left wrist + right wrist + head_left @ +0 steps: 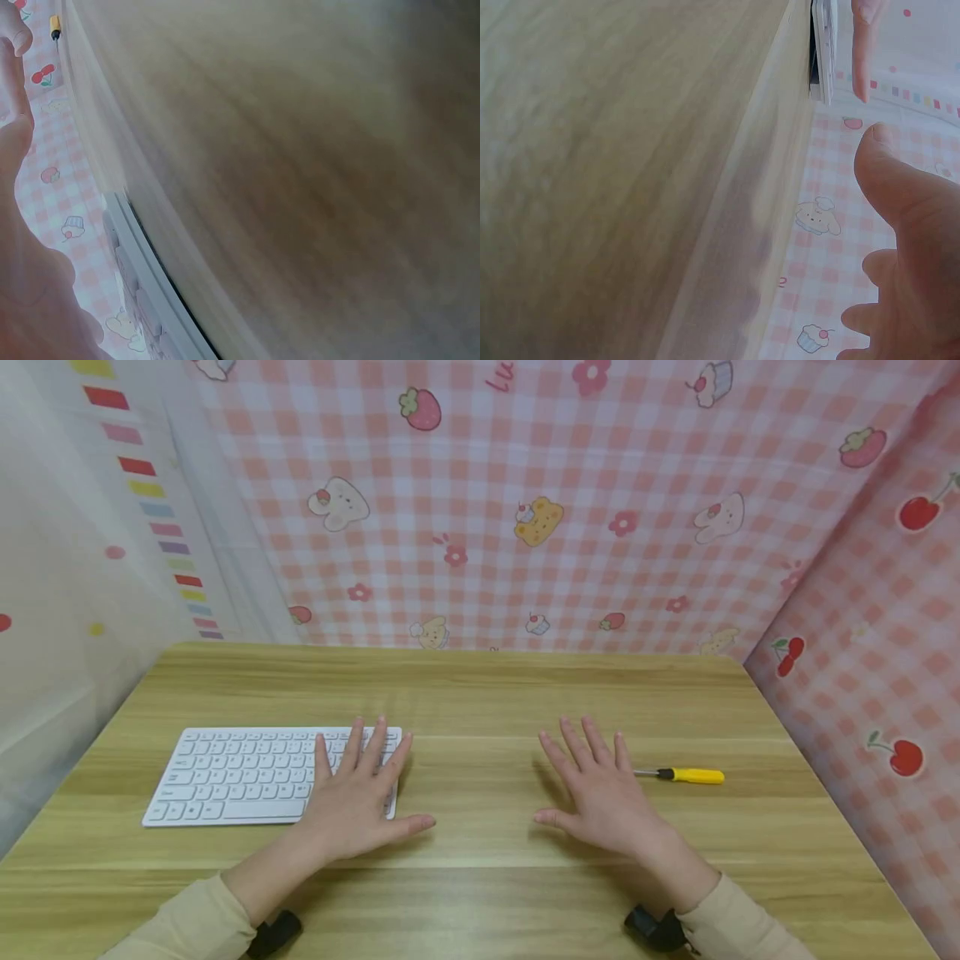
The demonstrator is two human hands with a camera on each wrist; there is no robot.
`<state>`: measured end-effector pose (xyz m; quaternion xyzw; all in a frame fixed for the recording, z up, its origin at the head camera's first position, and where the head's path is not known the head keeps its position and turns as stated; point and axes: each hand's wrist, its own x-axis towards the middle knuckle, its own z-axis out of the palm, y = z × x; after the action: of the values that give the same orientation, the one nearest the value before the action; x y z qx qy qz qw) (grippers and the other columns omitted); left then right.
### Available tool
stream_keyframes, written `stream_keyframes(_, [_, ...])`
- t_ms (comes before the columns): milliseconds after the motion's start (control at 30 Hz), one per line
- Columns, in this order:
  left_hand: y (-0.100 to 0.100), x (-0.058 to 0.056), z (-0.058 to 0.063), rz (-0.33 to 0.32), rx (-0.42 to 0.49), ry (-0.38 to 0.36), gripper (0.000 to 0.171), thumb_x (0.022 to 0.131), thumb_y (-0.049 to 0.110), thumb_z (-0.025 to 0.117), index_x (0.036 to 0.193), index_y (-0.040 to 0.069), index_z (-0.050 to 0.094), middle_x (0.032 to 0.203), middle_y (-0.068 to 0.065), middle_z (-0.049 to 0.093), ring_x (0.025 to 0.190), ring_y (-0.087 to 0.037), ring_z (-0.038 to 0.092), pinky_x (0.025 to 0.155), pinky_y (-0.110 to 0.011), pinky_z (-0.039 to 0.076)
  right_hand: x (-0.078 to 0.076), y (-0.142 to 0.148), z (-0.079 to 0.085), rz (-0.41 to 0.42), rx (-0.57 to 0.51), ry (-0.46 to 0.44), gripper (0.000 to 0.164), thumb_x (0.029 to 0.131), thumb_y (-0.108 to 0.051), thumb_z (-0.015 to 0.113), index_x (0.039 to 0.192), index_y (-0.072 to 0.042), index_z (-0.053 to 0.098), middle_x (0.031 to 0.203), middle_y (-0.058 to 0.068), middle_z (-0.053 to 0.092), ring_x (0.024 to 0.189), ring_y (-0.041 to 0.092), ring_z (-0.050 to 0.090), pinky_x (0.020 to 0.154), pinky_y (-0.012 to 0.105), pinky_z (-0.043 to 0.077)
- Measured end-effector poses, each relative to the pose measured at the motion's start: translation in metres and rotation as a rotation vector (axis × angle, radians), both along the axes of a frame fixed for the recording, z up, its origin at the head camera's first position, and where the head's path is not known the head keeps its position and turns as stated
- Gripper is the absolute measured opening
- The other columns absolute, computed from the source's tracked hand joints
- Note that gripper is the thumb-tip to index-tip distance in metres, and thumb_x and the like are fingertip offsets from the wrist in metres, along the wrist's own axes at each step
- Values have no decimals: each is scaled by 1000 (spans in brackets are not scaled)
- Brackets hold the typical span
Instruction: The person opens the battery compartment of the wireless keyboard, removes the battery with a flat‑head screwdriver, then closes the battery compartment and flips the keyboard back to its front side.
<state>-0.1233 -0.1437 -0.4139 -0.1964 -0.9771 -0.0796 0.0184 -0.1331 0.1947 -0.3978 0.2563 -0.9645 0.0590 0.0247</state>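
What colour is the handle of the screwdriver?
The handle is yellow; it shows best in the head view.

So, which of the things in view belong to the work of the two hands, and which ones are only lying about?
Likely part of the job:
white keyboard, partly hidden by the left hand
yellow-handled tool, beside the right hand

Probably only surroundings, nothing loose among them:
wooden table
checked cloth behind it
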Motion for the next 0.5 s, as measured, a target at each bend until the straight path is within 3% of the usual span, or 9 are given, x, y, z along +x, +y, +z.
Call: stream_keyframes(500, [4,3,4,-9,3,-6,110,79,85,47,159,16,19,163,-19,0,147,-44,-6,105,-75,-11,2,-6,-9,-1,-72,-1,101,82,-65,68,158,-15,24,163,17,10,149,40,1,111,71,6])
